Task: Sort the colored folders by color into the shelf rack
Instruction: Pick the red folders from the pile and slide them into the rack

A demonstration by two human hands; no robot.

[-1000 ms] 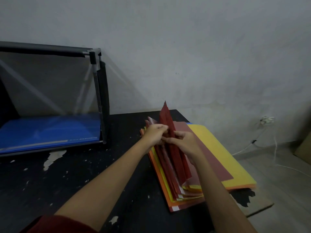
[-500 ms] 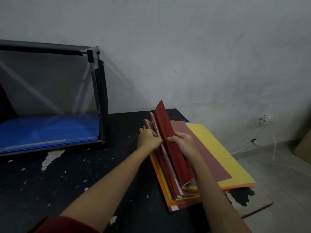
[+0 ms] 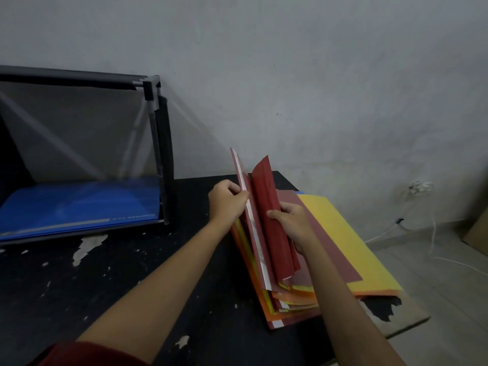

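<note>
While the left hand pinches a red folder upright and the right hand grips red sheets, loose sheets could slip and remix.

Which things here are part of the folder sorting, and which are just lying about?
Job:
left hand
right hand
red folders
mixed folder stack
yellow folder
shelf rack
blue folders

Lying about:
white cable
wall socket
cardboard
</note>
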